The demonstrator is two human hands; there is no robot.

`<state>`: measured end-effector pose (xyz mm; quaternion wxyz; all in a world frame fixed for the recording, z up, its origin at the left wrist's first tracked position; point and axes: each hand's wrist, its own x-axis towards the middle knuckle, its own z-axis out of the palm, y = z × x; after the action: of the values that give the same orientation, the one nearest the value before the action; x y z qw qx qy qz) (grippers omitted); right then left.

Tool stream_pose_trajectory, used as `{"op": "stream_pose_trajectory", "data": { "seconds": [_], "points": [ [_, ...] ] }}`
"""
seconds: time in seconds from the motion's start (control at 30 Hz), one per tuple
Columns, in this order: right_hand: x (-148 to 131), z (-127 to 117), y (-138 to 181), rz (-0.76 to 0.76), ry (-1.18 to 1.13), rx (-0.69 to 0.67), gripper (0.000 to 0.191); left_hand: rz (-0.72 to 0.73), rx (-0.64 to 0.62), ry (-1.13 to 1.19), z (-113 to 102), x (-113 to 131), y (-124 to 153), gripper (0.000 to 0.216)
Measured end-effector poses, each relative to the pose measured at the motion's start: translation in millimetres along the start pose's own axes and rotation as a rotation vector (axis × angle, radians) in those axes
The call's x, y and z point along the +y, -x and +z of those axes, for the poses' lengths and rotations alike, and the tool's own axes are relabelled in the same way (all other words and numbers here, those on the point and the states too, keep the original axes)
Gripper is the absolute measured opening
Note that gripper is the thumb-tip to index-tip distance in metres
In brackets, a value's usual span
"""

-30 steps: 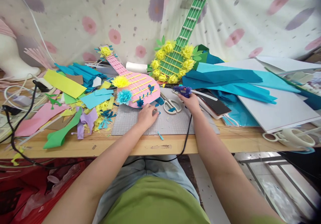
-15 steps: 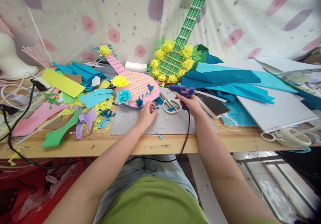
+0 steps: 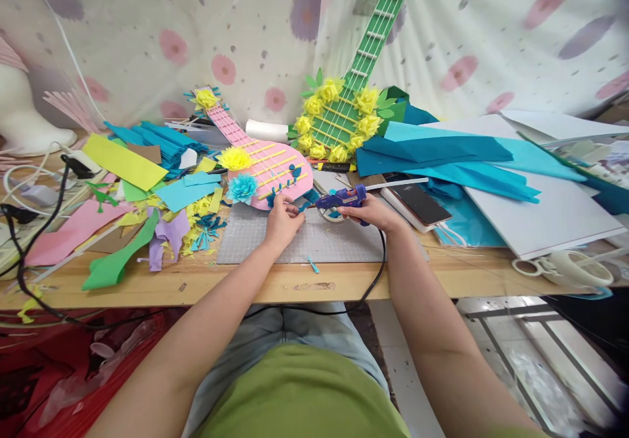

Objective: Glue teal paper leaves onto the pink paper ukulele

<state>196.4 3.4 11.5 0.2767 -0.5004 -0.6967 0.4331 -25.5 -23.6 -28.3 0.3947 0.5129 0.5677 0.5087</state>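
My right hand [image 3: 369, 213] is wrapped round a blue glue gun [image 3: 343, 198], its nozzle pointing left and a white glue stick [image 3: 400, 183] sticking out of its back. The nozzle is close to the fingertips of my left hand [image 3: 285, 219], which pinch a small dark blue paper piece [image 3: 303, 207]. Just beyond my left hand lies a pink paper guitar [image 3: 295, 186] with yellow strips, a yellow flower [image 3: 234, 158] and a light blue flower [image 3: 242, 189]. Scissors on the grey cutting mat [image 3: 334, 245] are mostly hidden behind the glue gun.
A green paper guitar [image 3: 339, 114] with yellow flowers leans on the curtain at the back. Coloured paper scraps [image 3: 162, 228] cover the left side. At right are a phone [image 3: 422, 202], blue paper strips [image 3: 437, 153] and white tape [image 3: 574, 268]. The black cord [image 3: 377, 281] hangs over the table edge.
My right hand has tilted the glue gun and brought it left and down, its nozzle now near my left fingertips. My left hand has shifted slightly left.
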Motion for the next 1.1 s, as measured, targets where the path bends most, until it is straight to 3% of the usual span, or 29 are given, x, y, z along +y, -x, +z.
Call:
{"op": "stream_pose_trajectory", "data": {
  "seconds": [0.47,1.1],
  "points": [
    [-1.8,2.2,0.6,0.018,0.043,0.019,0.042,-0.034,-0.064,0.181,1.4,-2.4,-1.2,0.028],
    [-5.1,3.2,1.5,0.018,0.007,0.016,0.045,-0.043,-0.055,0.169,0.3,0.2,0.9,0.028]
  ]
}}
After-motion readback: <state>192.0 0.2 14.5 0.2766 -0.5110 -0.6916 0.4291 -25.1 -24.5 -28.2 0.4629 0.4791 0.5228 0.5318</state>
